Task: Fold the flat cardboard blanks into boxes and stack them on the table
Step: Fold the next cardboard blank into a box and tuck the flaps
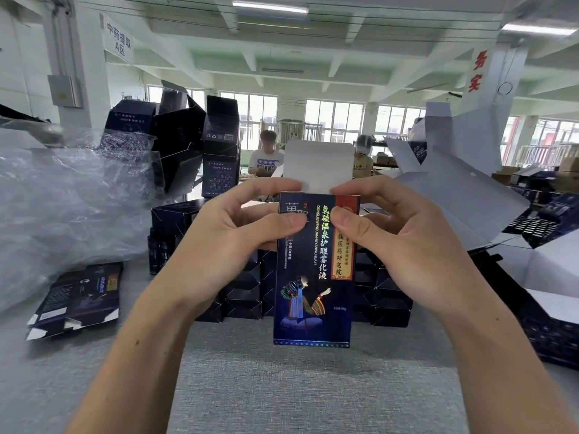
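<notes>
I hold a dark blue printed box (313, 296) upright above the grey table (282, 386), its white top flap (316, 166) standing open. My left hand (238, 233) grips the box's upper left, thumb on the front face, fingers reaching behind the flap. My right hand (398, 227) grips the upper right the same way. Behind the box, folded dark boxes (241, 296) are stacked in rows on the table. A flat blank (78, 299) lies at the left.
Crumpled clear plastic wrap (62, 198) fills the left side. Tall opened dark cartons (194, 142) stand behind it. A pile of white-backed flat blanks (463, 198) rises at the right. Two people (266, 158) sit at a far table.
</notes>
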